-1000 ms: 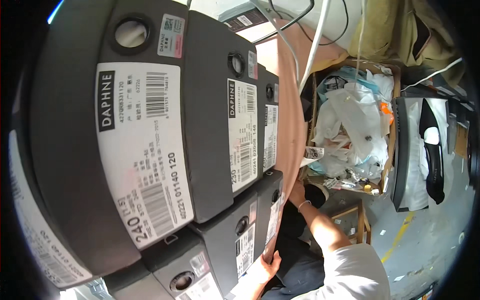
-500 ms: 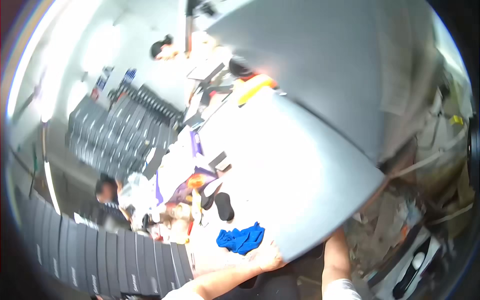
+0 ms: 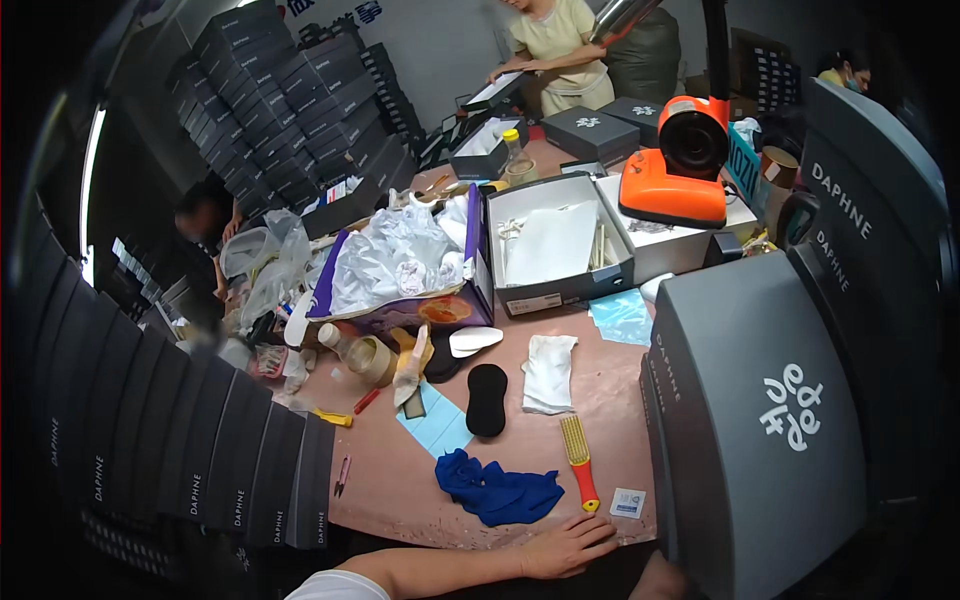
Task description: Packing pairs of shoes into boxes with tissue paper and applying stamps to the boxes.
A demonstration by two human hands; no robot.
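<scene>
My left hand point(image 3: 572, 547) lies on the table's near edge, fingers stretched out and nothing in them. Just beyond it are a brush with a red and yellow handle point(image 3: 581, 470), a small white label card point(image 3: 627, 503) and a crumpled blue cloth point(image 3: 497, 490). Of my right hand only a blurred bit of skin point(image 3: 660, 580) shows at the lower edge, beside a large dark grey shoe box point(image 3: 720, 400); its fingers are hidden. Farther in lie a black oval pad point(image 3: 487, 400) and a folded white cloth point(image 3: 548, 373).
Shoe boxes stand in a row point(image 3: 190, 450) on the left, with more stacked behind. A purple carton point(image 3: 430, 312) holds white crumpled wrapping; an open grey box point(image 3: 560, 290) holds white paper. An orange machine point(image 3: 672, 190) stands at the back right. Another person point(image 3: 565, 50) handles a box beyond.
The large grey surface that filled the upper right is gone from there; grey boxes now stand at the right. My right forearm has mostly left the view. The view has turned.
</scene>
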